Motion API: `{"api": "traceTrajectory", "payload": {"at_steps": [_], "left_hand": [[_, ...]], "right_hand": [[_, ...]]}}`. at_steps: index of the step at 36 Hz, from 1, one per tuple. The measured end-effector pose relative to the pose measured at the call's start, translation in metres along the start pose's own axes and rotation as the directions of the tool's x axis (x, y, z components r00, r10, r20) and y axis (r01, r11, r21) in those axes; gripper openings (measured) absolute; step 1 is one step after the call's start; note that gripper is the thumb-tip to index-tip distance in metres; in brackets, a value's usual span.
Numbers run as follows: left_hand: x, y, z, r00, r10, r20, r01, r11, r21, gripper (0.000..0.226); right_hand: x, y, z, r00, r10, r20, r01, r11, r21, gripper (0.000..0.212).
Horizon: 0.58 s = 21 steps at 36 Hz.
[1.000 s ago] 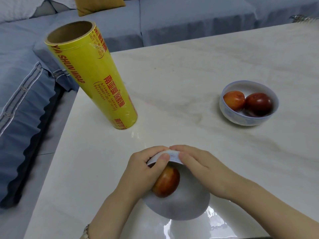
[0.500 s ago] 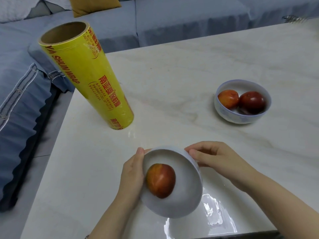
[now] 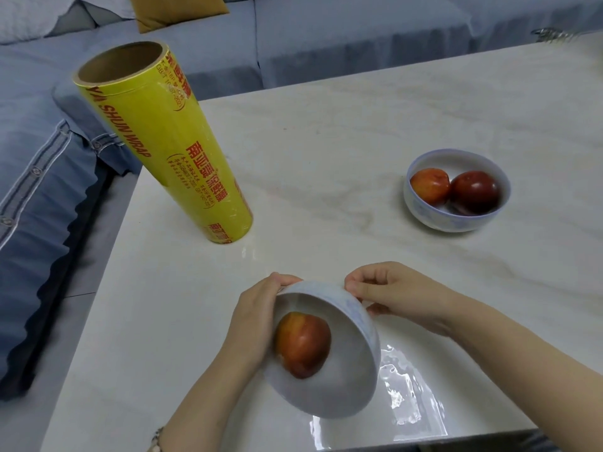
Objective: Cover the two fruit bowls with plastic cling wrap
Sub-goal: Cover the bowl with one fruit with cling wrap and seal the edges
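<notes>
A white bowl (image 3: 342, 386) near the table's front edge is tipped on its side, its opening facing me and leftward, with one red-orange fruit (image 3: 301, 344) inside. My left hand (image 3: 251, 321) grips its left rim, fingers curled over the top edge. My right hand (image 3: 398, 295) pinches the bowl's outer wall at the upper right. A glossy sheet of cling wrap (image 3: 408, 386) lies wrinkled on the table under and right of this bowl. The second bowl (image 3: 456, 223) stands upright and uncovered at the right, holding two red fruits (image 3: 474, 190).
A tall yellow cling wrap roll (image 3: 169, 151) stands on end at the table's left side. The pale marble table (image 3: 326, 141) ends close to my body. A grey-blue sofa (image 3: 326, 37) runs behind, with a blue blanket (image 3: 39, 207) at the left.
The near bowl has turned, showing more of its inside. My left hand slid off the fruit to the left rim. My right hand moved from the top rim to the far right wall.
</notes>
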<state>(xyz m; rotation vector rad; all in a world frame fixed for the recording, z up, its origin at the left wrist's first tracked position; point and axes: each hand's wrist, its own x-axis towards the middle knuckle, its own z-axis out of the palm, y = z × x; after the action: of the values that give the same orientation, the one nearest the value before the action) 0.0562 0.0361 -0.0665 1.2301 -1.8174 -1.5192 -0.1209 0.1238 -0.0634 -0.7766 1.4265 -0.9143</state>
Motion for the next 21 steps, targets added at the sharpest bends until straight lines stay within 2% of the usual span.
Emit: {"api": "traceTrajectory", "payload": {"at_steps": [3, 6, 7, 9, 11, 13, 17, 19, 21], "left_hand": [[0.0, 0.001, 0.001, 1.0, -0.024, -0.018, 0.024, 1.0, -0.002, 0.043], [0.001, -0.001, 0.003, 1.0, -0.008, -0.024, 0.009, 1.0, 0.01, 0.045], [0.001, -0.003, 0.003, 0.999, -0.002, -0.035, 0.003, 1.0, 0.022, 0.045], [0.001, -0.005, 0.003, 0.999, 0.002, -0.054, 0.0, 0.999, 0.044, 0.045], [0.002, -0.005, 0.003, 0.998, -0.004, -0.065, 0.008, 0.998, 0.058, 0.045], [0.003, -0.006, 0.003, 0.997, -0.015, -0.071, 0.02, 0.997, 0.075, 0.046], [0.005, -0.006, 0.005, 0.993, -0.065, -0.101, 0.073, 0.994, 0.078, 0.046], [0.005, -0.006, 0.004, 0.988, -0.091, -0.127, 0.1, 0.992, 0.074, 0.046], [0.006, -0.005, 0.004, 0.984, -0.114, -0.139, 0.125, 0.99, 0.067, 0.046]], "right_hand": [[-0.001, 0.014, 0.015, 0.991, -0.007, -0.135, 0.006, 1.0, -0.007, 0.02], [-0.01, 0.011, 0.025, 0.903, -0.162, -0.398, 0.229, 0.965, 0.127, 0.021], [-0.016, 0.009, 0.027, 0.872, -0.211, -0.442, 0.305, 0.94, 0.153, 0.021], [-0.028, 0.005, 0.031, 0.863, -0.312, -0.397, 0.375, 0.923, 0.089, 0.019], [-0.036, 0.009, 0.04, 0.883, -0.359, -0.302, 0.344, 0.933, -0.102, 0.029], [-0.038, 0.016, 0.047, 0.883, -0.378, -0.277, 0.315, 0.916, -0.246, 0.036], [-0.034, 0.018, 0.048, 0.9, -0.308, -0.309, 0.252, 0.945, -0.209, 0.034], [-0.032, 0.018, 0.044, 0.924, -0.237, -0.301, 0.2, 0.968, -0.149, 0.052], [-0.034, 0.02, 0.039, 0.95, -0.186, -0.251, 0.166, 0.981, -0.1, 0.056]]}}
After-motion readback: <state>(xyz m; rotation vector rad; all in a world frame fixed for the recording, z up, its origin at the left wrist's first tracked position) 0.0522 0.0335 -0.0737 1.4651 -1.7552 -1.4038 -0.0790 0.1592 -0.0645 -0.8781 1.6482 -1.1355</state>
